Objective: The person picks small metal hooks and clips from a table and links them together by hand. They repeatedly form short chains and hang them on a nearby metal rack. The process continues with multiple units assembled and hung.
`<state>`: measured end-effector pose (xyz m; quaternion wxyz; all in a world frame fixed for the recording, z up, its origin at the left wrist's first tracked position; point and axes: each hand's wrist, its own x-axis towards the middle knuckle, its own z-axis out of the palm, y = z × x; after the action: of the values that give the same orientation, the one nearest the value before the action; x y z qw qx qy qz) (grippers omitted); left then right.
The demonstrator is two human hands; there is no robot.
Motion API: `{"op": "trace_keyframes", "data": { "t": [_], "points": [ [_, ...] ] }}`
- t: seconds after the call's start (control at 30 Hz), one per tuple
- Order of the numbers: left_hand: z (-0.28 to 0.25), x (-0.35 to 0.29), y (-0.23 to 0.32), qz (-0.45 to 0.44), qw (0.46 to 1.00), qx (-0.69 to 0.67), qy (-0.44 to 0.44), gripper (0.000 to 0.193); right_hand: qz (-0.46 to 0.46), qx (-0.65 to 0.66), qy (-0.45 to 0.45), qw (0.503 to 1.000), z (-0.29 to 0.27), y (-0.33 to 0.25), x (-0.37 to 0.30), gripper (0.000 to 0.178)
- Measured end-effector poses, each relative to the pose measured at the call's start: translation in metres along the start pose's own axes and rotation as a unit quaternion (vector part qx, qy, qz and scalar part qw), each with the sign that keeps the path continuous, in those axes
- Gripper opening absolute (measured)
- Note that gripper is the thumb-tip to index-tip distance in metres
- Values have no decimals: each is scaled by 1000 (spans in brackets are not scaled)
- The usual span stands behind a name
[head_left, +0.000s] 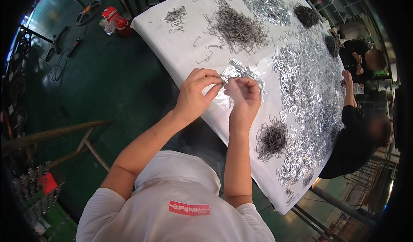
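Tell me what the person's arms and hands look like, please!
The left hand and right hand are bare, with no gloves, and I see no watch or bracelet. The forearms are uncovered too. Short white sleeves cover the upper arms, part of a white shirt with a red printed rectangle on it.
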<state>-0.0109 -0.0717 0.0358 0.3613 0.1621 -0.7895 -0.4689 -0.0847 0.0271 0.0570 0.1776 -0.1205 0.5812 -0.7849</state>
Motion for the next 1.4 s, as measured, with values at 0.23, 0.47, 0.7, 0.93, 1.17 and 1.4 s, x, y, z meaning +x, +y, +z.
{"op": "trace_keyframes", "data": {
  "t": [0.23,0.47,0.7,0.93,1.17,1.4],
  "points": [
    [13,3,-2,10,1000,6,8,14,-33,-14,38,999,-7,1,0,14],
    [26,9,-18,42,999,16,4,16,-110,-13,62,992,-10,2,4,15],
    [46,38,-80,-6,986,129,-104,10,-166,-24,84,982,-27,-9,12,18],
    [86,42,-93,138,928,305,-164,10,-154,-33,80,984,-29,-12,11,16],
    [64,64,-69,-148,968,63,-192,14,-157,-36,54,986,-27,-12,7,14],
    [16,70,-14,-211,937,-259,-101,16,-156,-123,17,980,-8,7,22,11]
  ]
}}
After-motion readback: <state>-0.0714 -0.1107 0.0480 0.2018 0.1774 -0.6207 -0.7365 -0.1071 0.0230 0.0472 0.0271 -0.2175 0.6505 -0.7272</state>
